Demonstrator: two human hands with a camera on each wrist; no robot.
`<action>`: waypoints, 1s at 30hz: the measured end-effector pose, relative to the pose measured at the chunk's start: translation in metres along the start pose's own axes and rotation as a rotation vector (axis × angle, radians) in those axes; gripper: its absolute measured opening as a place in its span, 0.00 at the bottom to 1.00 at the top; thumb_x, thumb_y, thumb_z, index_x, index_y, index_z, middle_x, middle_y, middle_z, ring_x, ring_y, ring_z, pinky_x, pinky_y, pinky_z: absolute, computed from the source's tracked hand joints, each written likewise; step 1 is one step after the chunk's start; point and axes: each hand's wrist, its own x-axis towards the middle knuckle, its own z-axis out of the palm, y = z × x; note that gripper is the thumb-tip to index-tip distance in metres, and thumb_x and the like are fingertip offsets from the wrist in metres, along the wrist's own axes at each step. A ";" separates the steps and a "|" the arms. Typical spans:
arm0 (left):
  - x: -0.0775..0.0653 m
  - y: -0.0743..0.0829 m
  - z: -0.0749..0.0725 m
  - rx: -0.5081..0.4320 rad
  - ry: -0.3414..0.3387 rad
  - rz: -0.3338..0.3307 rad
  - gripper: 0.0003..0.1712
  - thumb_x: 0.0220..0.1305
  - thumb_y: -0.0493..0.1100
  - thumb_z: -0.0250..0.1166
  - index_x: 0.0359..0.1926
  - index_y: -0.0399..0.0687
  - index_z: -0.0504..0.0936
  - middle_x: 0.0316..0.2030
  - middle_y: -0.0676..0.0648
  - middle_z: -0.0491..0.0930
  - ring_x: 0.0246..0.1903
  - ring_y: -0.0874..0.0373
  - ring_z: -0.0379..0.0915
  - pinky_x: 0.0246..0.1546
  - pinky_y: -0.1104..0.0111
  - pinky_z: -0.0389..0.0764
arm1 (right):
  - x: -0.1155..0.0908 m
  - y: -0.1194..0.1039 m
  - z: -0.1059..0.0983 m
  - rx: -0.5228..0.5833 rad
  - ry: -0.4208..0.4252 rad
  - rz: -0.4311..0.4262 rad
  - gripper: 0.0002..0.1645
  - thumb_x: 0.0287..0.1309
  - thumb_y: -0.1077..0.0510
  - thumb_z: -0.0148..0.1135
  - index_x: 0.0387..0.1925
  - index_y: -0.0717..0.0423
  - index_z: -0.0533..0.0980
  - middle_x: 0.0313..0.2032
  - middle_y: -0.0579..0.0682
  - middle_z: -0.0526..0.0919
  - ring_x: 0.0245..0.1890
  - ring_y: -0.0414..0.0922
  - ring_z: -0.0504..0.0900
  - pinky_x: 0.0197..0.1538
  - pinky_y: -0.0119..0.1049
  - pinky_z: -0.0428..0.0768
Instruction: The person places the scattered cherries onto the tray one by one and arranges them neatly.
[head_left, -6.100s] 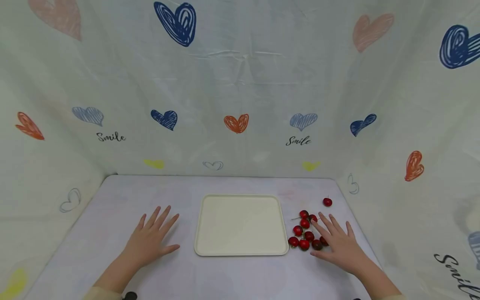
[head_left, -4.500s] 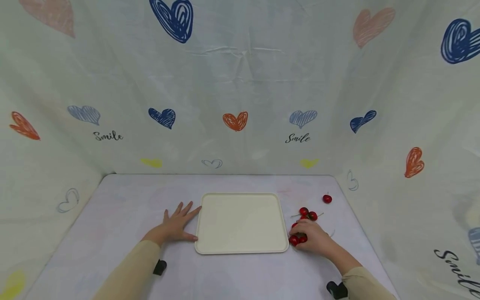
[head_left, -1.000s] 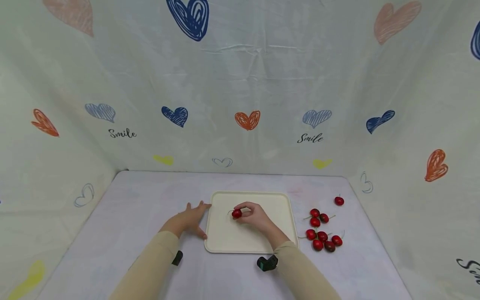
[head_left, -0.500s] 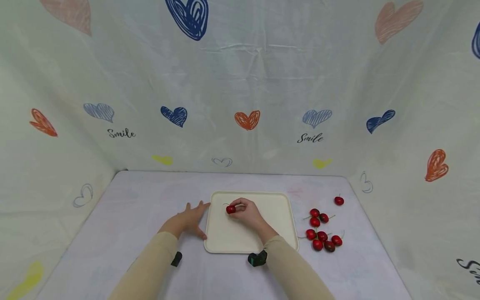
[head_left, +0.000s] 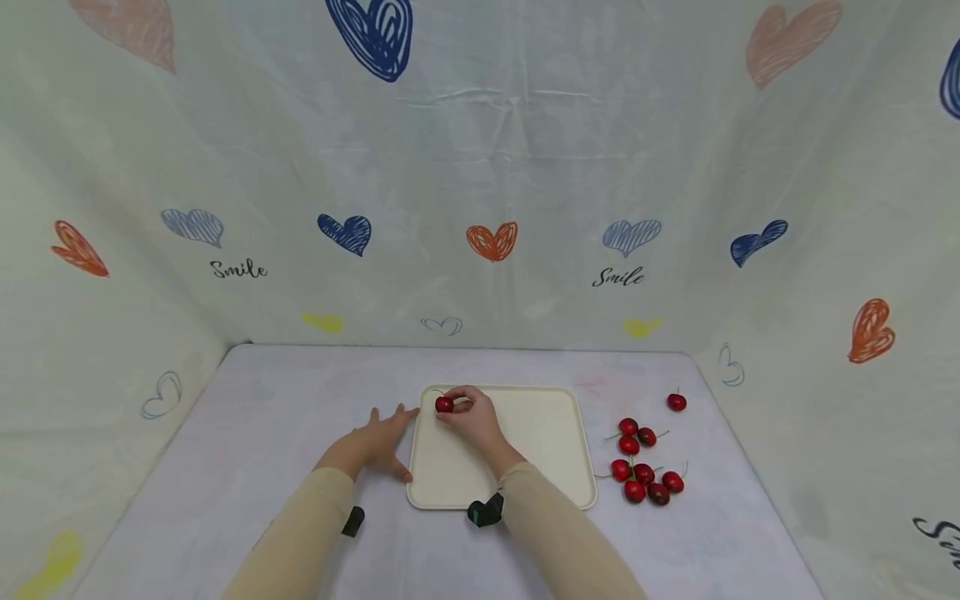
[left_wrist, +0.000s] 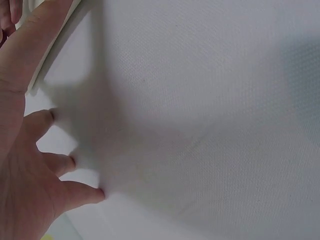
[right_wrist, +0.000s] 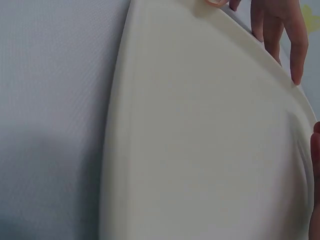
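A dark red cherry [head_left: 444, 404] with a thin stem is pinched between the thumb and fingers of my right hand [head_left: 474, 419], over the far left corner of a cream rectangular tray [head_left: 517, 450]. My left hand [head_left: 372, 442] has its fingers spread at the tray's left edge, thumb and forefinger touching the rim. In the left wrist view the other fingers of the left hand [left_wrist: 35, 170] rest on the white cloth. The right wrist view shows the tray's surface [right_wrist: 200, 120] and the left hand [right_wrist: 282, 35] along its rim; the cherry is hidden there.
Several cherries [head_left: 634, 492] with stems lie in a loose group right of the tray. One more cherry [head_left: 677, 402] sits apart, farther back. A white cloth covers the table [head_left: 300, 383], and a heart-printed curtain [head_left: 555, 167] stands behind it and at both sides.
Earlier the right hand was among the cherries; it has since carried one over the tray and moved it left and away toward the far corner. The left hand stays at the tray's edge.
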 end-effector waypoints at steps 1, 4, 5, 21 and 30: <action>0.000 0.000 0.000 -0.002 -0.001 0.000 0.66 0.39 0.55 0.82 0.75 0.47 0.54 0.73 0.32 0.49 0.67 0.19 0.36 0.53 0.24 0.52 | 0.001 0.000 0.001 -0.001 0.004 0.002 0.19 0.45 0.68 0.76 0.42 0.61 0.79 0.31 0.51 0.84 0.32 0.41 0.83 0.36 0.32 0.82; 0.001 0.000 0.001 0.001 -0.002 0.000 0.66 0.39 0.55 0.82 0.75 0.47 0.54 0.73 0.31 0.49 0.67 0.19 0.35 0.53 0.23 0.52 | 0.003 0.001 0.004 0.001 0.014 0.013 0.19 0.46 0.67 0.75 0.42 0.61 0.80 0.31 0.52 0.86 0.33 0.42 0.84 0.38 0.32 0.82; 0.002 0.000 0.001 0.000 -0.002 0.000 0.66 0.39 0.54 0.82 0.75 0.46 0.54 0.73 0.31 0.49 0.67 0.19 0.35 0.53 0.23 0.52 | 0.004 0.001 0.005 0.004 0.017 0.013 0.19 0.46 0.67 0.75 0.42 0.61 0.80 0.32 0.53 0.86 0.34 0.43 0.85 0.38 0.33 0.83; 0.004 -0.001 0.001 -0.001 -0.001 0.003 0.67 0.38 0.54 0.82 0.75 0.45 0.53 0.73 0.31 0.48 0.67 0.19 0.34 0.52 0.23 0.51 | 0.006 0.009 0.015 -0.161 0.152 -0.046 0.16 0.46 0.62 0.77 0.40 0.55 0.84 0.19 0.41 0.75 0.21 0.35 0.71 0.26 0.28 0.72; 0.005 -0.001 0.003 0.005 -0.002 -0.008 0.67 0.37 0.54 0.83 0.75 0.45 0.54 0.73 0.30 0.48 0.66 0.19 0.35 0.52 0.23 0.52 | 0.003 0.007 0.019 -0.256 0.156 -0.027 0.17 0.47 0.58 0.77 0.41 0.53 0.84 0.18 0.41 0.72 0.20 0.35 0.68 0.25 0.29 0.69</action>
